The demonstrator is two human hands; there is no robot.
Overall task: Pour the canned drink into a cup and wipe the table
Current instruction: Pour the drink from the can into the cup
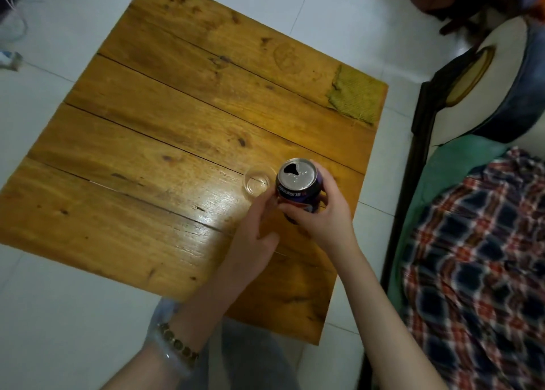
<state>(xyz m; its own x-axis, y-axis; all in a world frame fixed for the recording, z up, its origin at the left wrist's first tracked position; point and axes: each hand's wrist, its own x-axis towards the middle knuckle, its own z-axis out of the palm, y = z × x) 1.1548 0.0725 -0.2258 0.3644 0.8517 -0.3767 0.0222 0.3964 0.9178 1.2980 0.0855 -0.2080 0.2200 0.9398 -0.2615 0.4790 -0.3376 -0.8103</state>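
A dark purple drink can (298,187) with an open silver top is held upright over the wooden table (153,142). My right hand (321,215) grips its right side and lower body. My left hand (256,239) reaches up from below and its fingertips touch the can's left side. A small clear cup (257,181) stands on the table just left of the can and looks empty. A yellow-green cloth (355,97) lies flat on the table's far right corner.
The low table stands on white floor tiles. A bed with a dark frame (413,201), green sheet and plaid fabric (483,257) runs along the right. Clothes and a cushion lie at the top right.
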